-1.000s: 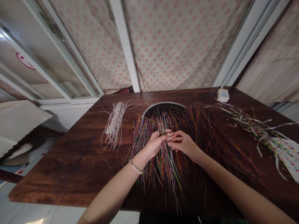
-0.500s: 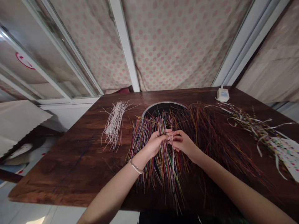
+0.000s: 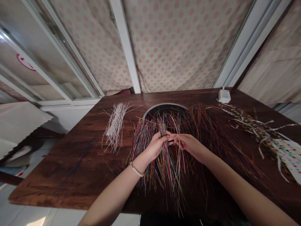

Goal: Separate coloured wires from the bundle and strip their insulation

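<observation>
My left hand [image 3: 157,145], with a beaded bracelet at the wrist, is closed round a bunch of thin multicoloured strands [image 3: 167,163]. Beside it, my right hand [image 3: 188,143] has its fingertips close to the left fingers, with a few white strands [image 3: 180,157] held at its fingers. More coloured strands [image 3: 143,135] spread out left of the bunch, and reddish-brown strands [image 3: 211,135] lie to the right. Behind the hands is the rim of a round dark container [image 3: 164,104], partly covered by strands.
A pile of white strands [image 3: 115,124] lies on the wooden table [image 3: 77,150] at the left. At the back right stands a small white box [image 3: 224,96]. Ribbons and dotted wrapping [image 3: 288,153] lie at the right edge.
My right hand has shifted slightly right, and the white strands at its fingers have moved right, away from the coloured bunch. My left hand has hardly moved.
</observation>
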A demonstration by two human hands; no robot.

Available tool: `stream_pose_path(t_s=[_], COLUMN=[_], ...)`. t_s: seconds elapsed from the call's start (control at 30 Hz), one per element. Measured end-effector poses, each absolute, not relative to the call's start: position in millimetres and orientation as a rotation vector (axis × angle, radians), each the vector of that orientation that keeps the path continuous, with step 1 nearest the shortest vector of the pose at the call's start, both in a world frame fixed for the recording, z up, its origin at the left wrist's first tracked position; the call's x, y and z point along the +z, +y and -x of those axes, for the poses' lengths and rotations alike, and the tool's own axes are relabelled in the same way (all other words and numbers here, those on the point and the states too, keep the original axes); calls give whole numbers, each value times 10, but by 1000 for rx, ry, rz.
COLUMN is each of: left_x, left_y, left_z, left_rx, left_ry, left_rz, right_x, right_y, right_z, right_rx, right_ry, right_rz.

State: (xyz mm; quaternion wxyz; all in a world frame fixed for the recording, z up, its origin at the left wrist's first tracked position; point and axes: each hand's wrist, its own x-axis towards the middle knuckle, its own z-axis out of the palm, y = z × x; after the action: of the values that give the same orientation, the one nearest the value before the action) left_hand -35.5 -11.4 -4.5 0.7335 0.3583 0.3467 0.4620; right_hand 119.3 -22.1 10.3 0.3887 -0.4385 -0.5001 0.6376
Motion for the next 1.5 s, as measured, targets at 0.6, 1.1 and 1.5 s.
stream_pose_path(t_s=[0.6,1.1,1.5], left_x=[1,-59,-76], left_y=[-132,-114,-105], left_z=[354,338,348], left_rx=[1059,989,1007], left_ry=[840,784,765], left_rz=[-949,-876,-760], right_x=[-110,-37,-6], right_y=[-319,-255,-138], right_z=[-1023,-1082,-1273], right_rx=[1259,1272,1013], right_ry=[-1536,-1401,-1497], right_rz=[1315,1358,1526])
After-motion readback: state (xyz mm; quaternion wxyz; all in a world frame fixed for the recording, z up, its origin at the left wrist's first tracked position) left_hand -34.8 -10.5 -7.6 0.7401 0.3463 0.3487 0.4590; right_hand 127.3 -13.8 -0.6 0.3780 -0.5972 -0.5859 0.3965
